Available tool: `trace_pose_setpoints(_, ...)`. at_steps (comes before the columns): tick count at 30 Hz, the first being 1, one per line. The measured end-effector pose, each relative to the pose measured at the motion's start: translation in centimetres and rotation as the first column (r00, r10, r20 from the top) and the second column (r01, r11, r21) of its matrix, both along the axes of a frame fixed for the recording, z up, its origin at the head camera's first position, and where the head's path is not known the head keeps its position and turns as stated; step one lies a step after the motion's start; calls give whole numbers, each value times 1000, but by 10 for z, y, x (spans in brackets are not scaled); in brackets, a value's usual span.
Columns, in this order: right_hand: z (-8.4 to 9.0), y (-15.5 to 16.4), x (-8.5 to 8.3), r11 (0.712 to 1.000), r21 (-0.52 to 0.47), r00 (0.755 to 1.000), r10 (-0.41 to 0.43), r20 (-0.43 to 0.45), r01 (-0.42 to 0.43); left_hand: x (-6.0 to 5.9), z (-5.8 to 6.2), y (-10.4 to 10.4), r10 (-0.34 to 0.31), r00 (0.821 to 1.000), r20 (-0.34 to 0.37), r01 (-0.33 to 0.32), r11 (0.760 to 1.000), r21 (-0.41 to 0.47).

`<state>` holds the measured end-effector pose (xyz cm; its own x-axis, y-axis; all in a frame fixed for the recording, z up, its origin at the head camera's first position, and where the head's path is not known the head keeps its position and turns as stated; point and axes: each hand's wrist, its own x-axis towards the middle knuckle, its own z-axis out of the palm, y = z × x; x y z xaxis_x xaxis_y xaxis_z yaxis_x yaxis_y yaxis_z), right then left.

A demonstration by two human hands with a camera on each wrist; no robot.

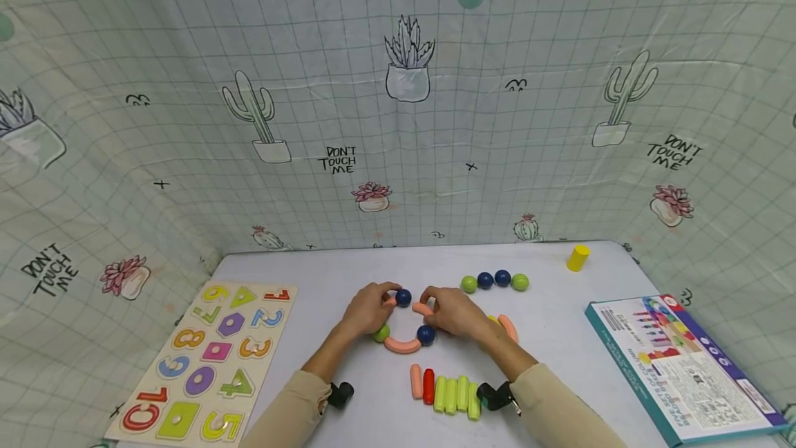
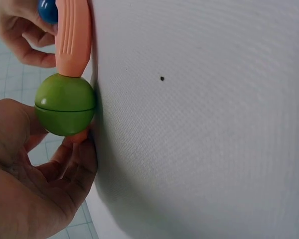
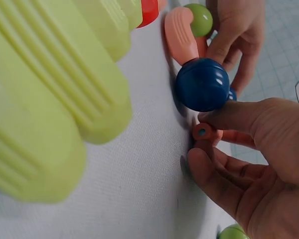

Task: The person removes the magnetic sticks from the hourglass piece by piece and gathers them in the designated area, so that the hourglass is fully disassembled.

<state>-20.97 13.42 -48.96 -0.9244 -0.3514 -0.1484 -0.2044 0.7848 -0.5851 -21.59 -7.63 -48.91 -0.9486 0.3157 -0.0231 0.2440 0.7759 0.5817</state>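
Observation:
In the head view, my left hand [image 1: 367, 308] pinches a salmon curved stick [image 1: 391, 301] between a dark blue ball [image 1: 403, 297] and a green ball [image 1: 381, 334]. Another salmon curved stick [image 1: 403, 346] joins the green ball to a nearer blue ball [image 1: 425, 335]. My right hand [image 1: 459, 312] pinches a separate salmon stick [image 1: 422, 308]. Its end, with a small hole, shows in the right wrist view beside the near blue ball [image 3: 203, 84], the stick [image 3: 203, 131] lying between thumb and fingers. The left wrist view has the green ball [image 2: 66, 104] partly covering the left fingers.
Near the front lie several light-green sticks [image 1: 450, 394], a red stick [image 1: 428, 386] and a salmon stick [image 1: 416, 381]. Behind the right hand is a row of balls [image 1: 486, 281]. A yellow cylinder [image 1: 577, 258], a box [image 1: 684, 365] and a number puzzle board [image 1: 208, 365] flank the workspace.

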Motion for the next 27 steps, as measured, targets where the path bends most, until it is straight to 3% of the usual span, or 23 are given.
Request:
trace_pose_setpoints(8, 0, 5, 0, 1000, -4, 999, -29, -38, 29, 0, 0, 0, 17, 1000, 24, -16, 1000, -13)
trace_pose_setpoints(14, 10, 12, -2, 997, -24, 992, -72, -101, 70, -1, 2, 0, 35, 999, 29, -34, 999, -36)
trace_pose_setpoints(21, 31, 30, 1, 986, -84, 987, -148, -63, 143, -1, 2, -2, 54, 998, 19, -53, 998, -35)
trace_pose_setpoints(27, 41, 57, 7, 985, -83, 987, -154, -56, 149, -2, 1, -6, 53, 998, 14, -53, 998, -25)
